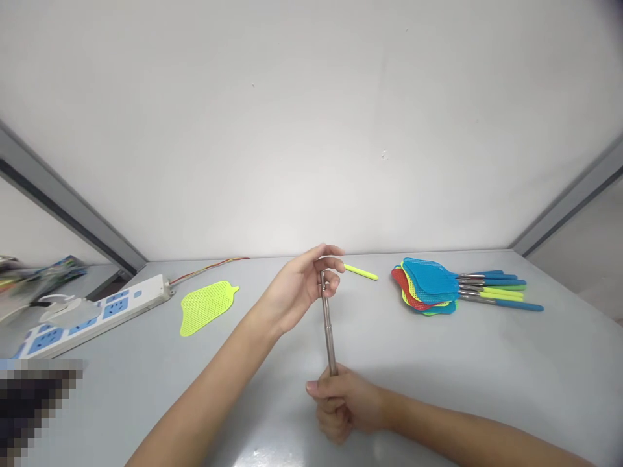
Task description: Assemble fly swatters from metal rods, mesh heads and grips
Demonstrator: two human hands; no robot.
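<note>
The left hand [296, 292] is holding the top end of a steel rod [327, 324], its grip half-curled, with the fingers closing around the rod's tip. The right hand [345, 402] is clenching the rod's lower end in a tight fist, so the rod is standing nearly upright above the worktop [438, 363]. A yellow-green plastic handle [361, 272] is lying just beyond the left fingers. A yellow-green swatter head [207, 306] is lying left of the hands, near a power strip [97, 318]. To the right, a stack of fly swatters [426, 285] is resting with blue-and-yellow handles fanned out.
</note>
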